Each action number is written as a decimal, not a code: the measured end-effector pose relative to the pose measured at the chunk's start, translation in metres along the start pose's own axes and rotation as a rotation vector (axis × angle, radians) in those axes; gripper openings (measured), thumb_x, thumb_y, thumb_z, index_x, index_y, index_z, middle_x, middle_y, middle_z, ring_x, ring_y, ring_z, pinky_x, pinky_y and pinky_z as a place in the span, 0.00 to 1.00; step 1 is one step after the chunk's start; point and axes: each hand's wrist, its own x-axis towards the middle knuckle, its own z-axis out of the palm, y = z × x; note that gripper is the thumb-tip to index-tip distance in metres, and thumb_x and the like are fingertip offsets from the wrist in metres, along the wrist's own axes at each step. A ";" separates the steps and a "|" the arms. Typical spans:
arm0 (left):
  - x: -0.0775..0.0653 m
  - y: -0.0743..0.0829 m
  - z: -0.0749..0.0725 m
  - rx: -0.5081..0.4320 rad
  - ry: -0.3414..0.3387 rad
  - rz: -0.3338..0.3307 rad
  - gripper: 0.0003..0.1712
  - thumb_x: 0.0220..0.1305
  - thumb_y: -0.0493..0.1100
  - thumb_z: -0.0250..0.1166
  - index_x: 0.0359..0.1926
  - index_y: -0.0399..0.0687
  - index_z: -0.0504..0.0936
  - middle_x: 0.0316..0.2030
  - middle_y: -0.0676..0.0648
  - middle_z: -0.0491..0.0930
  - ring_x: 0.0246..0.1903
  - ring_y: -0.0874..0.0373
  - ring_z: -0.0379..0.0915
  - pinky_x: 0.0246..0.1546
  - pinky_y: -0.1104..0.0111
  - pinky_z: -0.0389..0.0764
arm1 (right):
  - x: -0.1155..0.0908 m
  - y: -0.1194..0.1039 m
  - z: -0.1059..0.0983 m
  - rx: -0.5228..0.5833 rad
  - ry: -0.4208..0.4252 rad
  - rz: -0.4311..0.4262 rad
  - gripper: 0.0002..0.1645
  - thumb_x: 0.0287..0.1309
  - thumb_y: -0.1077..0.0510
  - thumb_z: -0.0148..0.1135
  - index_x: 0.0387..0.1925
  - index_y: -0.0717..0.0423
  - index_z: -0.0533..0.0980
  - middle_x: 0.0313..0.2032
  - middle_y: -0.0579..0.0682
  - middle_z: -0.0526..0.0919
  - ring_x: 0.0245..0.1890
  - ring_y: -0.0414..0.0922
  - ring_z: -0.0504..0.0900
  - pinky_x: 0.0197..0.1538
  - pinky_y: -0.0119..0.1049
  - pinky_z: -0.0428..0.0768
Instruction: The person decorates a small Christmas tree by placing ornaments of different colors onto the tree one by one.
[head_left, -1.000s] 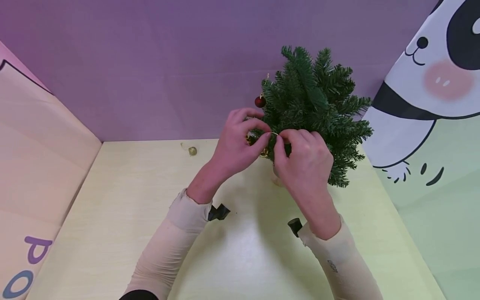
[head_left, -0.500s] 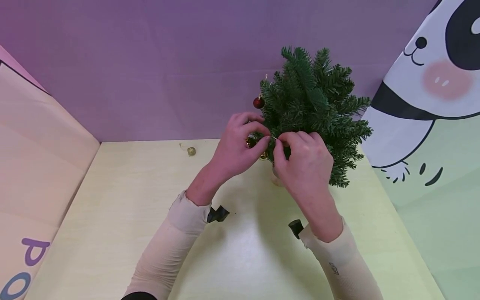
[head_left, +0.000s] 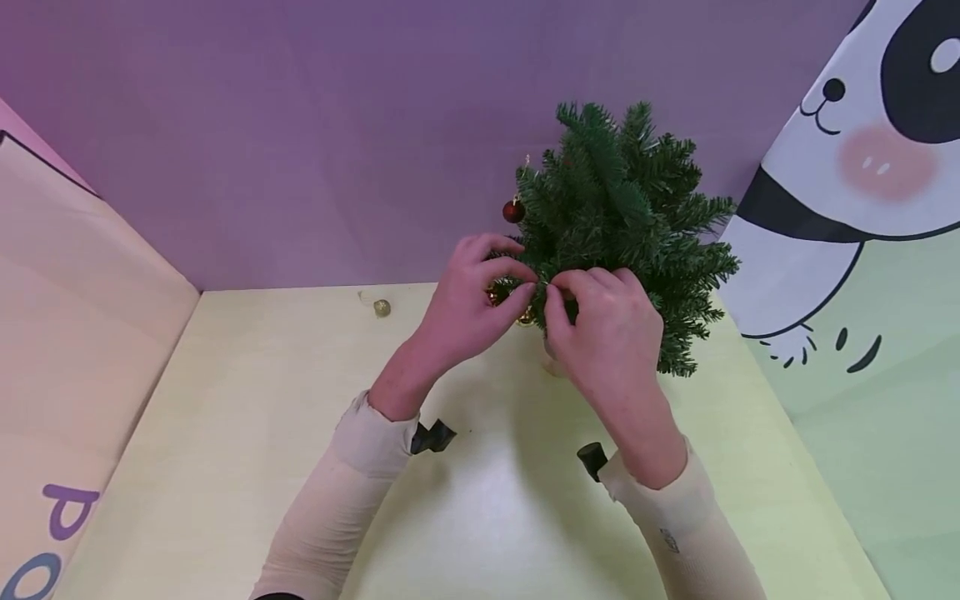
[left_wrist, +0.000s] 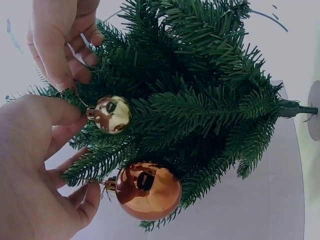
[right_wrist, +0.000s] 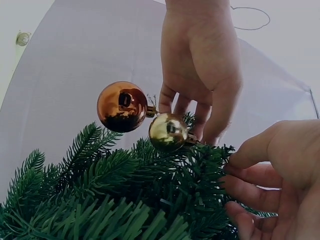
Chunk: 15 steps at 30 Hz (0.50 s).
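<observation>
A small shiny gold bauble [left_wrist: 114, 115] hangs by its thin string loop at a branch tip of the small artificial Christmas tree [head_left: 600, 200]. My left hand [head_left: 476, 304] pinches the loop by the bauble's cap with thumb and index finger. From the other side, my right hand [head_left: 607, 325] pinches the string at the branch tip, thumb against index finger. The exact grip on the thin string is partly hidden. Beside my left hand's other fingers hangs a larger copper-coloured bauble [left_wrist: 150, 191]; in the right wrist view, both baubles lie left of the fingertips.
A dark red bauble [head_left: 513, 210] hangs higher on the tree's left side. One glittery gold bauble [head_left: 382, 308] lies on the pale table [head_left: 262, 400] near its back edge. A purple backdrop stands behind, with a panda print at right.
The string seen between my fingertips has shrunk from view as both hands drew slightly closer together. The whole head view has shifted a little; the baubles on the tree stay in place.
</observation>
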 end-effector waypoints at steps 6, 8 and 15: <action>-0.005 -0.002 0.002 0.003 -0.008 0.008 0.06 0.63 0.40 0.64 0.35 0.47 0.88 0.48 0.44 0.77 0.53 0.48 0.68 0.55 0.54 0.65 | -0.005 0.000 0.000 0.004 -0.035 0.018 0.10 0.61 0.57 0.62 0.33 0.57 0.86 0.32 0.53 0.86 0.32 0.55 0.77 0.22 0.47 0.78; -0.005 -0.002 0.002 0.003 -0.010 0.011 0.06 0.64 0.40 0.64 0.35 0.48 0.87 0.48 0.44 0.77 0.52 0.48 0.67 0.54 0.55 0.65 | -0.006 0.000 0.000 0.002 -0.034 0.018 0.10 0.61 0.57 0.62 0.33 0.58 0.86 0.33 0.53 0.86 0.33 0.55 0.78 0.23 0.47 0.78; -0.002 -0.004 -0.001 -0.006 -0.010 0.006 0.05 0.64 0.41 0.65 0.36 0.48 0.87 0.50 0.43 0.76 0.54 0.47 0.65 0.54 0.53 0.66 | -0.003 0.000 -0.004 0.033 0.047 -0.037 0.12 0.63 0.58 0.58 0.34 0.59 0.85 0.33 0.54 0.86 0.34 0.55 0.78 0.28 0.47 0.79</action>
